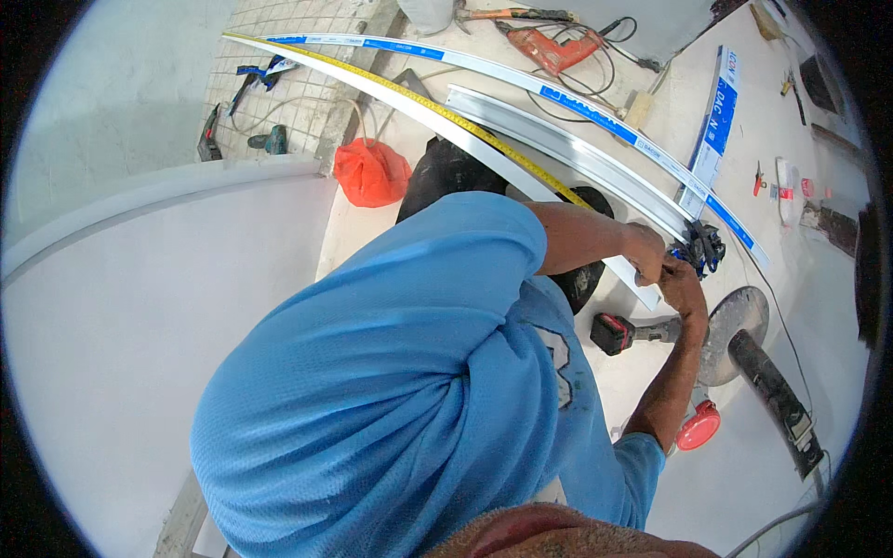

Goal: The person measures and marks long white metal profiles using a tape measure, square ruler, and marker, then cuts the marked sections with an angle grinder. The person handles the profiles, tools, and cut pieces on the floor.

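My left hand (642,251) and my right hand (682,286) meet, fingers bent and pressed together, above the near end of a long white profile (502,166). Whatever lies between the fingers is too small or hidden to name. A yellow tape measure blade (446,110) runs along that profile toward my left forearm. Beside it rests a grey metal channel (567,149). Just beyond my hands sits a crumpled black and blue bundle (702,249). A cordless power tool (623,333) with a black and red battery lies below my right hand.
A long strip with blue film (586,107) curves behind the channel, crossing a wider blue-and-white piece (716,121). An orange corded drill (558,48) and its cable lie at the back. A red cloth bag (372,172) is leftward; a round metal disc (739,325) stands at right.
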Motion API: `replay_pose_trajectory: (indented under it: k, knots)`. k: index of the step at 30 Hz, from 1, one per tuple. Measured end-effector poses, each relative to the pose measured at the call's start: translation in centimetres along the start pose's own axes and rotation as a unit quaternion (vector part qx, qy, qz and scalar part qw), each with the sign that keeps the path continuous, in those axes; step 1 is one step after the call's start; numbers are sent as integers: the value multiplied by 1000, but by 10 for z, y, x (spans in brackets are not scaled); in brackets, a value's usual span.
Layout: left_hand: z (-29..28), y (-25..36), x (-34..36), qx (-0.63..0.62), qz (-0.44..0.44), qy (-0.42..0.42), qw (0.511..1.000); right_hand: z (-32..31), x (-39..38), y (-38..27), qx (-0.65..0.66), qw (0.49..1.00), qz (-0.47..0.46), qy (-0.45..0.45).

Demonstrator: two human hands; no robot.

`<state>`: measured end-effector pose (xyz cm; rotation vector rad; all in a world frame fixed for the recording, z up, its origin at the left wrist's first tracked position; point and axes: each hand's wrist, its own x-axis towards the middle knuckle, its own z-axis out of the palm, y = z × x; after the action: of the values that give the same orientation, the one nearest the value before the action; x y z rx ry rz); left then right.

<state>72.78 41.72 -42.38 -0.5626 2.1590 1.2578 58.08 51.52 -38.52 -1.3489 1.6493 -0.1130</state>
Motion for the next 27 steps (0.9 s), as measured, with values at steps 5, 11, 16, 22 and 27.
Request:
replay_pose_trajectory:
  k: [5,11,16,22,27]
  knots:
    - [-7,3,-20,-25,26,1,999,-2,-12,-2,18,999,28,-12]
    - [19,17,-34,-9,40,81,996,-12,-32,-46,16,997,46,-60]
    - [10,13,-47,-19,58,72,996,-6,-34,-32,-47,998,45,-16]
    - [13,11,-35,-15,50,72,996,4,-21,-19,66,997,27,-6]
    - [25,-12,4,29,118,50,991,-2,-1,15,-139,978,-18,-157]
